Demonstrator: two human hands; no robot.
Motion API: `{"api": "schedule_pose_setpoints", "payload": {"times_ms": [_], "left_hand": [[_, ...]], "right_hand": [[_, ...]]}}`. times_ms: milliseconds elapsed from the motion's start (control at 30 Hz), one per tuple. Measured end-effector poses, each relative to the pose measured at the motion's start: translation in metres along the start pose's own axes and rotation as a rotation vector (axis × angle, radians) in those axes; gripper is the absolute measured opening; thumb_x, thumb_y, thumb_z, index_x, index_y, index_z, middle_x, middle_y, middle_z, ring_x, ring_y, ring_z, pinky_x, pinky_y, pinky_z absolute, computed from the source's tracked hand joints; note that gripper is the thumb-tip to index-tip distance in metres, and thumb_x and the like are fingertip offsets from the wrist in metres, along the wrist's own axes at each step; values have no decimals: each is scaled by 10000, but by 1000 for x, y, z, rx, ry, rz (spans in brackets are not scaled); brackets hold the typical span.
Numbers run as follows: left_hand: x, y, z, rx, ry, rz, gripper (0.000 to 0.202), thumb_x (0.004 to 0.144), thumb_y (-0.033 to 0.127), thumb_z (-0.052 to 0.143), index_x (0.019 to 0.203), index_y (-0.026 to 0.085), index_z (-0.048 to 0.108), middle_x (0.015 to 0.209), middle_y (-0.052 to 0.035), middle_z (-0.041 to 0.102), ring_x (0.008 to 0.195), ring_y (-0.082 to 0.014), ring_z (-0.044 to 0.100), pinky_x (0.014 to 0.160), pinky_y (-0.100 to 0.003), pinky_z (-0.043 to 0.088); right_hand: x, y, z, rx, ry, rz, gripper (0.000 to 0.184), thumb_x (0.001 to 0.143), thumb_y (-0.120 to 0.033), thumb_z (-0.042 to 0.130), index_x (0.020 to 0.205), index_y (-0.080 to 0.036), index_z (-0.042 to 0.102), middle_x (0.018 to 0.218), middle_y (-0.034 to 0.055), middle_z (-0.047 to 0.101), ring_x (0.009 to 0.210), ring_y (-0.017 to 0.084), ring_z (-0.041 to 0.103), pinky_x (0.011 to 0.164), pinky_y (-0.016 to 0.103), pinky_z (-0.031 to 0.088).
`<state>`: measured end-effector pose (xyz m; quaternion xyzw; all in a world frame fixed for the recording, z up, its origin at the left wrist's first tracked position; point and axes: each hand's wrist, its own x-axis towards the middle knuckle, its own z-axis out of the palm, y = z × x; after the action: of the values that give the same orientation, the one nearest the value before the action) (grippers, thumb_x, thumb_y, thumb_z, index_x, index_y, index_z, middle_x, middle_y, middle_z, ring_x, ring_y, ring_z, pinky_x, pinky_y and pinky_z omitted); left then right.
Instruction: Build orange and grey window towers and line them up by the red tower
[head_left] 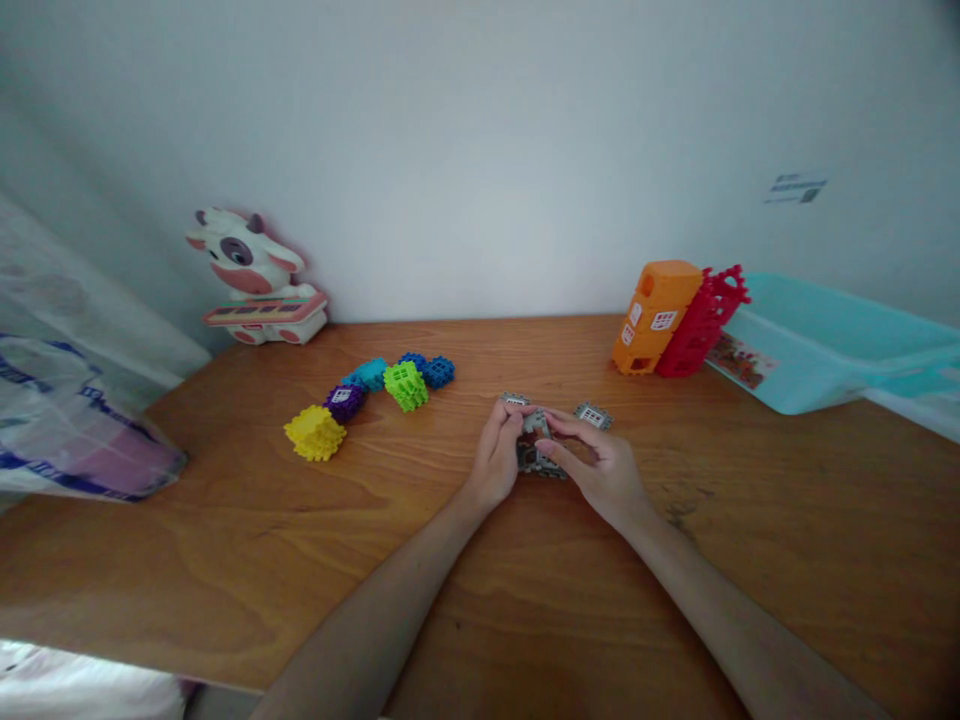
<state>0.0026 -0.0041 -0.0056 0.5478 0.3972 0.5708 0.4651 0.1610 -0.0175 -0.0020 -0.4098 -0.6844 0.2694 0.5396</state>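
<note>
Both hands grip grey interlocking building panels [531,455] with notched edges, partly joined at an angle, low over the table. My left hand [498,452] is closed on their left side, its fingertips at the top edge. From the right, my right hand [600,462] pinches them between thumb and fingers. A grey panel with a white window [594,416] lies flat just beyond my right hand. Another grey panel [515,398] shows behind my left fingers; whether it is joined to the held ones I cannot tell.
Stacks of yellow [315,433], purple [345,401], green [406,386] and blue panels [438,371] lie left. Orange [658,318] and red block towers [699,325] stand back right by a turquoise bin [832,340]. A cow toy keyboard [262,290] and plastic bag [82,430] are at left.
</note>
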Motion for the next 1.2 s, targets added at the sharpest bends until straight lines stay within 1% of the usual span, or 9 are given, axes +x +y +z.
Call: {"api": "schedule_pose_setpoints", "payload": {"times_ms": [333, 400, 533, 633, 733, 800, 1000, 1100, 1200], "left_hand": [[-2, 2, -2, 62, -18, 20, 247, 950, 326, 427, 973, 182, 625, 976, -51, 637, 948, -189, 584, 909, -319, 440], [-1, -1, -2, 21, -15, 2, 209, 923, 305, 449, 974, 195, 619, 978, -41, 625, 948, -185, 575, 899, -312, 438], [1, -6, -4, -192, 35, -39, 170, 834, 270, 522, 982, 223, 591, 989, -19, 595, 961, -179, 570, 867, -288, 450], [2, -4, -3, -264, 44, -68, 179, 849, 325, 579, 989, 214, 593, 952, -15, 600, 921, -172, 580, 843, -279, 459], [2, 2, -2, -279, 50, -104, 229, 876, 406, 623, 984, 204, 603, 938, -15, 613, 866, -156, 582, 796, -263, 463], [1, 4, -1, -282, 56, -101, 254, 865, 432, 653, 963, 202, 603, 915, -11, 611, 844, -150, 576, 771, -254, 458], [-2, 3, -2, -241, -40, -51, 302, 868, 489, 649, 981, 217, 582, 850, 6, 576, 761, -138, 540, 727, -256, 444], [-4, 5, -3, -149, -53, -10, 302, 895, 503, 611, 999, 222, 573, 877, -7, 578, 789, -148, 540, 751, -264, 449], [-6, 8, -2, -103, -62, 24, 307, 919, 510, 578, 1030, 225, 548, 869, -10, 570, 781, -150, 533, 739, -266, 448]], "right_hand": [[-3, -6, 4, -76, -19, -128, 267, 906, -303, 666, 1158, -276, 750, 1244, 42, 716, 1115, 262, 706, 1023, 443, 559], [-3, -6, 4, -38, -28, -83, 288, 891, -320, 686, 1172, -291, 743, 1259, 37, 711, 1137, 268, 695, 1044, 466, 542], [1, -5, 3, 165, -105, 113, 430, 856, -400, 726, 1272, -304, 680, 1298, 50, 695, 1131, 261, 692, 1008, 475, 561], [3, -3, 2, 291, -159, 189, 424, 866, -434, 707, 1270, -305, 680, 1314, 57, 687, 1151, 252, 681, 1022, 464, 548], [4, -2, -2, 312, -215, 134, 426, 848, -398, 740, 1264, -325, 682, 1356, 43, 660, 1259, 256, 614, 1113, 482, 463], [5, -3, -4, 313, -242, 87, 422, 839, -374, 754, 1255, -348, 685, 1361, 26, 655, 1280, 249, 597, 1126, 479, 449], [7, -2, -6, 239, -204, 53, 248, 872, -393, 706, 1110, -352, 760, 1188, 20, 743, 1096, 226, 696, 973, 415, 573], [6, -1, -7, 164, -213, 54, 260, 874, -408, 699, 1121, -351, 757, 1176, 25, 741, 1064, 230, 700, 939, 412, 585], [6, -1, -9, 113, -234, 42, 261, 880, -406, 693, 1128, -352, 754, 1176, 25, 735, 1069, 235, 693, 967, 439, 569]]}}
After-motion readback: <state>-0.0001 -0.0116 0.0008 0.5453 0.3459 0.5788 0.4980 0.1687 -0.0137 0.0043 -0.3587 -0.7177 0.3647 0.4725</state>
